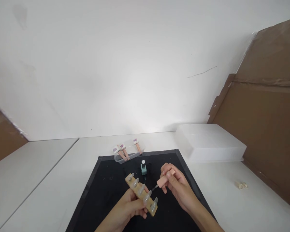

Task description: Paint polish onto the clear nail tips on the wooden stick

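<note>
My left hand [131,204] grips a wooden nail-tip stand [141,194] that slants across the lower middle of the head view. Several clear false nails [140,189] stick up along it. In my right hand [177,185] is a nail polish brush [163,181] with a peach handle, pinched between thumb and fingers. Its dark tip points down-left and is close to one of the false nails near the lower end; whether it touches, I cannot tell. Just beyond the stand, a teal nail polish bottle [143,169] with a black and white top stands upright.
A black mat [106,187] lies under my hands on the white table [60,187]. At its far edge, a clear tray [132,157] holds peach tubes [122,155] with labels. On the right are a translucent white box [212,145], small cream rings [241,185] and a cardboard panel [268,129].
</note>
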`<action>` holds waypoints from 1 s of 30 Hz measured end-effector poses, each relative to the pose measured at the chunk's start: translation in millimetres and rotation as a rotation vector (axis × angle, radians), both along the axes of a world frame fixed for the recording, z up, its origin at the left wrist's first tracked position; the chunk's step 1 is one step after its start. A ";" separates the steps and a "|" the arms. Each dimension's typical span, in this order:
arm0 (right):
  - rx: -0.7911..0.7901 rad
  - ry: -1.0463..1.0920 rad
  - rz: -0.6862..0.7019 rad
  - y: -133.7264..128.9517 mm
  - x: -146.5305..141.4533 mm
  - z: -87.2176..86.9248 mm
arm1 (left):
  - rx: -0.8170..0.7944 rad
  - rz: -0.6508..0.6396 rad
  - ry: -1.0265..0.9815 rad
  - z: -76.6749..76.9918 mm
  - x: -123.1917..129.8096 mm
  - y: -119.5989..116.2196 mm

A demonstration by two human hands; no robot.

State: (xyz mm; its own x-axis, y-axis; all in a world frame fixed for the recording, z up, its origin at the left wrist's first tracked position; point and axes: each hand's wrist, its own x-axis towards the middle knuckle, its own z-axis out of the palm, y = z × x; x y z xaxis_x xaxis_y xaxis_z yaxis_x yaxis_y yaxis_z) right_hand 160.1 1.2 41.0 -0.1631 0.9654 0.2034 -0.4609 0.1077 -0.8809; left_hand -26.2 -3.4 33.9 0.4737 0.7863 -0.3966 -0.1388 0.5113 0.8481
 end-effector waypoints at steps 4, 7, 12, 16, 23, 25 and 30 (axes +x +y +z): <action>0.065 -0.019 0.039 -1.3 1.0 -0.1 | -0.028 0.004 -0.048 -0.7 -1.5 0.2; 0.066 -0.060 0.031 -0.8 1.2 -2.0 | -0.038 0.005 -0.065 -1.6 -1.5 -0.1; -0.024 -0.044 -0.102 1.9 0.8 -4.5 | -0.041 -0.006 -0.088 -2.6 -2.2 -1.2; 0.006 0.035 -0.060 0.8 0.0 -2.2 | -0.041 -0.012 -0.081 -4.3 -2.6 -0.8; 0.023 -0.031 -0.022 -2.4 -1.2 -0.9 | -0.040 -0.012 -0.079 -4.7 -1.7 1.1; -0.032 -0.033 -0.085 -1.1 -0.4 -3.7 | -0.044 -0.009 -0.078 -5.0 -1.8 1.2; -0.109 0.113 -0.157 1.3 1.8 -8.8 | -0.046 -0.025 -0.073 -5.7 -1.5 0.9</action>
